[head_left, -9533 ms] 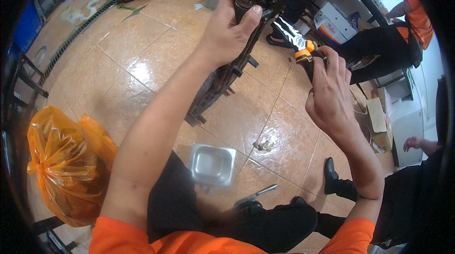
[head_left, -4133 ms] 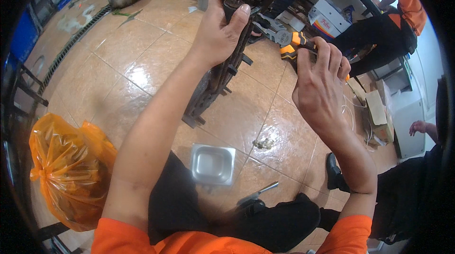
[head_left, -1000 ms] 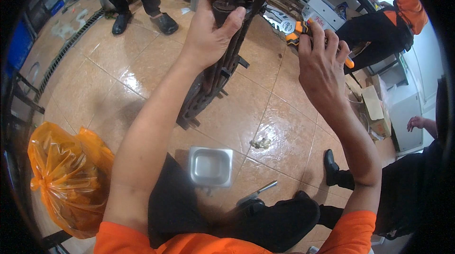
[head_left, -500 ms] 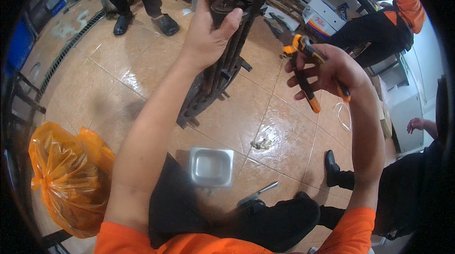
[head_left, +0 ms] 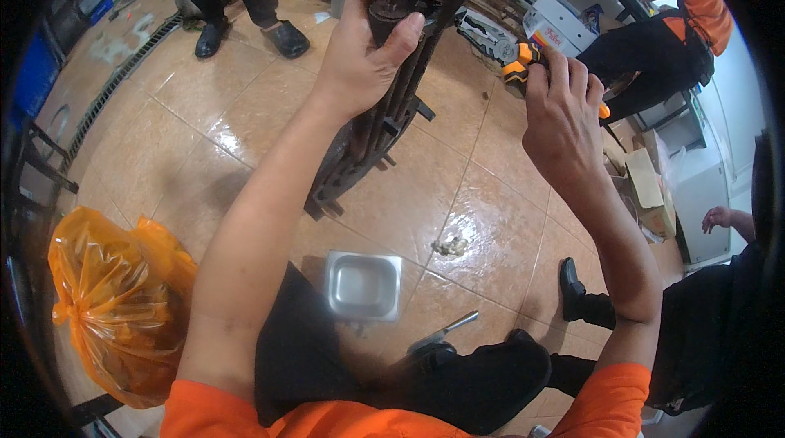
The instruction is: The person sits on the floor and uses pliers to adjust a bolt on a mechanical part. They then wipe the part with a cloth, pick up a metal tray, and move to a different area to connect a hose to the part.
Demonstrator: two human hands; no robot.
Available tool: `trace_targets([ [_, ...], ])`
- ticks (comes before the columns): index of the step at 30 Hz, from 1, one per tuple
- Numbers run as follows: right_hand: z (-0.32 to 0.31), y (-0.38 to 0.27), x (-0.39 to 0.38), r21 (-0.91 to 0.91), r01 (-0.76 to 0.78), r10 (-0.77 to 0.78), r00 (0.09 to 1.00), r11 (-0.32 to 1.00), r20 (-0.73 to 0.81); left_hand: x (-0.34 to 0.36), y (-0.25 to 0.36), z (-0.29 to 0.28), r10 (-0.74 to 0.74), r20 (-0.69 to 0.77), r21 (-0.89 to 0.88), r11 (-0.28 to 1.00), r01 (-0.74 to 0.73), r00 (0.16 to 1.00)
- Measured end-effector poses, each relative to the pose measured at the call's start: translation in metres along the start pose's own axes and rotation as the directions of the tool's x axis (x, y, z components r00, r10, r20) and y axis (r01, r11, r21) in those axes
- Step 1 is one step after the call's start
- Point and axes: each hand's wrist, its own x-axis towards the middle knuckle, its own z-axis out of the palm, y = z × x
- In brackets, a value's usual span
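Where your left hand (head_left: pixel 358 63) closed: around the upper part of the dark metal frame (head_left: pixel 386 107), thumb on the right, grasping it firmly by the look of it.
Right hand (head_left: pixel 562 117): wrapped around the orange-and-black pliers (head_left: pixel 518 62), its back toward you, so most of the grip was hidden.
Metal frame: slanted up from over the tiled floor (head_left: pixel 515 209); whether its lower end touched the tiles could not be told.
Plier tips: just right of the frame's upper end; contact could not be made out.
Step in hand: most likely bracing the frame with one hand while you presented the tool with the other.
Next move: seemed to call for a steady left hold and plier tips kept in your sight.
Nearby: a steel tray (head_left: pixel 362 289) and a knife (head_left: pixel 444 332) lay nearer your feet.
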Motion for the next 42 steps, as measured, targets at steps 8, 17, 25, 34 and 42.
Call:
trace_targets([
  [8,0.004,-0.001,-0.005,-0.127,0.059,-0.088,0.968,0.990,-0.234,0.000,0.003,0.001,-0.015,0.006,0.035,0.999,0.015,1.000],
  [17,-0.014,0.022,0.018,0.746,-0.443,-0.113,0.819,0.497,0.562,-0.002,0.010,-0.002,-0.026,0.025,0.083,0.996,0.024,0.999],
  [25,-0.009,0.054,0.028,0.492,-0.753,-0.540,0.657,-0.437,0.526,-0.003,0.007,-0.001,-0.079,-0.018,0.045,0.996,0.080,0.997],
  [34,-0.004,0.003,-0.010,0.236,-0.047,0.028,0.996,0.971,0.085,-0.004,0.008,0.001,-0.035,-0.012,0.056,0.998,0.036,0.999],
  [42,0.003,0.004,-0.008,-0.019,0.065,-0.067,0.991,0.998,-0.113,-0.003,0.003,0.002,-0.021,-0.013,0.032,0.999,0.022,1.000],
])
